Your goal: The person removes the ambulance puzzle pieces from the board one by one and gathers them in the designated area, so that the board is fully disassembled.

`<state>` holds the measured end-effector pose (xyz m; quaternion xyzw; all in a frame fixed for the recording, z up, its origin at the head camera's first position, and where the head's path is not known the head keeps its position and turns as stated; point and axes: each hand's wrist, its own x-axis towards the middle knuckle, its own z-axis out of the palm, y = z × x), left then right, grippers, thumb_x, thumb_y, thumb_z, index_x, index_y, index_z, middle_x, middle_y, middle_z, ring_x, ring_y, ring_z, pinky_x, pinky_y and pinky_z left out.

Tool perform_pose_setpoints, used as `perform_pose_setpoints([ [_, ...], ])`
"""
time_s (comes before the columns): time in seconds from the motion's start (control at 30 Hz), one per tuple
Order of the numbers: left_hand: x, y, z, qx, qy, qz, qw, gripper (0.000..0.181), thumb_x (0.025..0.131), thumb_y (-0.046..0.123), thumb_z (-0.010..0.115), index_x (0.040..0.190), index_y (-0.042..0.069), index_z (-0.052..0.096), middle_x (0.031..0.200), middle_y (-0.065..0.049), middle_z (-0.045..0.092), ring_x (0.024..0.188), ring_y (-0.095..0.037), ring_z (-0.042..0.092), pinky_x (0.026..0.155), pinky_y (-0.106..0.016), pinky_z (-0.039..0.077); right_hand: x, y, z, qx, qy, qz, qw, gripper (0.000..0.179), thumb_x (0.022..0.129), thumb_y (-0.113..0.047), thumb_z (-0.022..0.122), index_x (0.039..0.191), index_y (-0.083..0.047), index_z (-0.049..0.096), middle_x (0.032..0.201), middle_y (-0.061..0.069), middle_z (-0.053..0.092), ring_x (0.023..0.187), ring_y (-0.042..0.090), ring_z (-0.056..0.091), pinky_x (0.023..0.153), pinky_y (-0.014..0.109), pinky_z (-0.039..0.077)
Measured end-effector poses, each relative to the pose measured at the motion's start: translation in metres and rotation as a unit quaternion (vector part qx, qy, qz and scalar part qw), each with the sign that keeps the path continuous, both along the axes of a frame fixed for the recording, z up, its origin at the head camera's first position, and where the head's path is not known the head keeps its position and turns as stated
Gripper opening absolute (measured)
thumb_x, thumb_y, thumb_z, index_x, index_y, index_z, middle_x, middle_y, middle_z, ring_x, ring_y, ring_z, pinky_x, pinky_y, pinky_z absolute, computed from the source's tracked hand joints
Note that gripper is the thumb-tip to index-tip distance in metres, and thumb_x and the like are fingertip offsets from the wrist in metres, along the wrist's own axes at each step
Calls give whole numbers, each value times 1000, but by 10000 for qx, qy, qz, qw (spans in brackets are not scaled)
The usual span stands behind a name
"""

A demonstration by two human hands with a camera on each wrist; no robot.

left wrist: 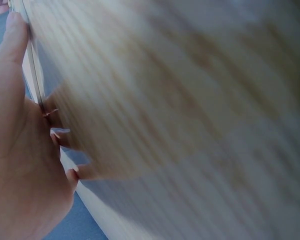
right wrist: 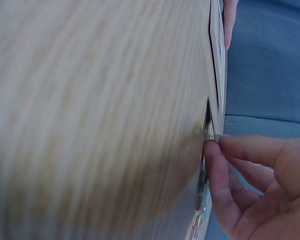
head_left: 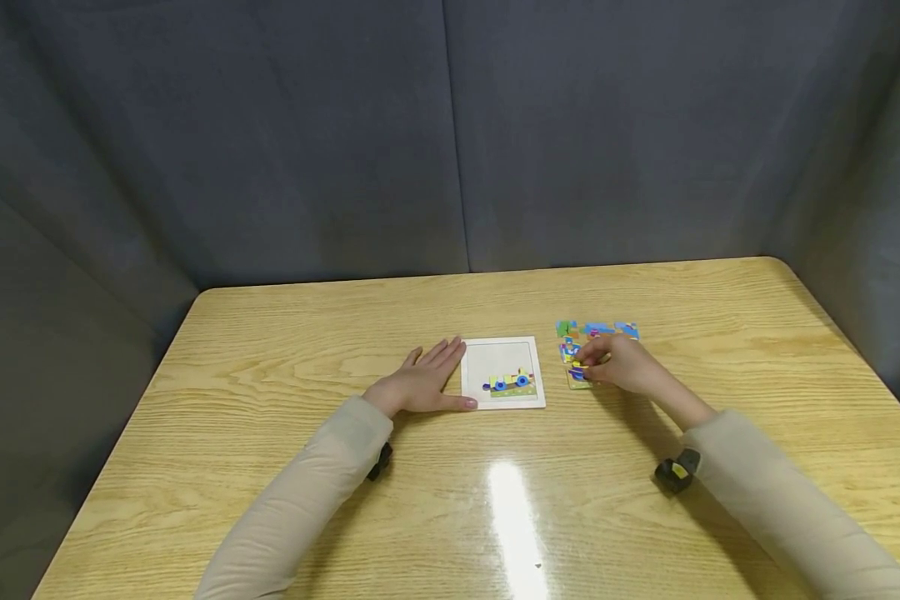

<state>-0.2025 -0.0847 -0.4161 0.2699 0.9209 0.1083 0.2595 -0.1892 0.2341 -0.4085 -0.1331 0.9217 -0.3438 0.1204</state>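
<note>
A white puzzle tray lies mid-table, with joined pieces showing a toy vehicle along its lower right part. My left hand rests at the tray's left side, fingers spread and straight, thumb on the lower left corner. To the right of the tray, my right hand pinches a puzzle piece between thumb and fingers, low over the table. Several colourful loose puzzle pieces lie around and behind that hand, partly hidden by it. In the left wrist view, the thumb reaches along the tray's edge.
The wooden table has rounded far corners. Grey-blue curtains stand behind it and at both sides. A black wrist device sits under the right sleeve, close over the tabletop. Light reflects brightly near the front.
</note>
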Motion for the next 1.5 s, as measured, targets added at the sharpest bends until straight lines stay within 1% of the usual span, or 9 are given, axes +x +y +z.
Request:
perform_pose_setpoints([
  [0.3, -1, 0, -3, -37, 0, 6, 10000, 96, 90, 63, 48, 155, 17, -6, 162, 2, -10, 151, -16, -8, 122, -50, -3, 0, 0, -1, -117, -138, 23, 9998, 22, 83, 1, 67, 103, 10, 65, 92, 19, 67, 84, 19, 63, 61, 19, 48],
  [0.4, -1, 0, -2, -68, 5, 1, 10000, 96, 90, 63, 48, 154, 17, -7, 162, 2, -11, 151, -16, -8, 122, -50, -3, 1, 1, 0, -146, -202, 62, 9997, 22, 84, 1, 66, 104, 10, 64, 93, 20, 66, 82, 19, 62, 60, 19, 50],
  [0.63, -3, 0, -2, -145, 58, -27, 9999, 96, 91, 63, 47, 154, 18, -8, 162, 2, -11, 151, -16, -8, 122, -49, -3, -1, -3, 13, -105, -153, 14, 9998, 25, 86, -1, 62, 109, 9, 64, 96, 20, 65, 80, 18, 59, 57, 19, 45],
  [0.73, -4, 0, -3, -132, 63, -28, 9999, 96, 90, 64, 47, 154, 18, -8, 162, 3, -11, 151, -16, -8, 122, -49, -3, -2, -11, 19, -67, -101, 23, 9999, 26, 87, -2, 62, 111, 8, 64, 96, 19, 66, 81, 19, 61, 61, 20, 45],
  [0.87, -5, 1, -4, -127, 61, -48, 9999, 96, 90, 64, 47, 154, 18, -9, 162, 3, -12, 151, -15, -8, 122, -49, -3, -1, -27, 22, -147, -147, 219, 9995, 29, 88, -3, 63, 115, 8, 63, 100, 20, 67, 85, 23, 66, 66, 23, 50],
  [0.97, -5, 1, -4, -127, 60, -38, 9999, 97, 90, 65, 47, 154, 18, -8, 162, 3, -11, 151, -15, -8, 122, -49, -2, -1, -40, 21, -315, -251, 449, 9982, 29, 88, -1, 62, 116, 8, 62, 102, 22, 66, 87, 27, 66, 70, 28, 53],
  [1.13, -4, 1, -3, -124, 8, 18, 9999, 97, 90, 65, 47, 154, 19, -8, 162, 4, -11, 151, -15, -8, 122, -49, -2, 0, -60, 16, -486, -388, 671, 9958, 27, 87, 2, 62, 114, 7, 62, 102, 22, 66, 94, 30, 67, 78, 33, 57],
  [1.3, -3, 1, -2, -115, -12, 64, 9999, 97, 89, 65, 47, 155, 19, -7, 162, 4, -11, 151, -15, -8, 122, -49, -2, 0, -78, 12, -407, -450, 787, 9950, 26, 87, 1, 63, 113, 4, 64, 101, 18, 67, 93, 27, 67, 77, 32, 57],
  [1.5, -2, 1, -2, -147, 12, 43, 9999, 97, 89, 65, 47, 155, 18, -7, 162, 4, -11, 151, -15, -8, 122, -49, -2, 2, -92, 9, -278, -431, 841, 9951, 25, 85, 3, 63, 110, 2, 65, 104, 17, 68, 100, 31, 66, 83, 37, 56],
])
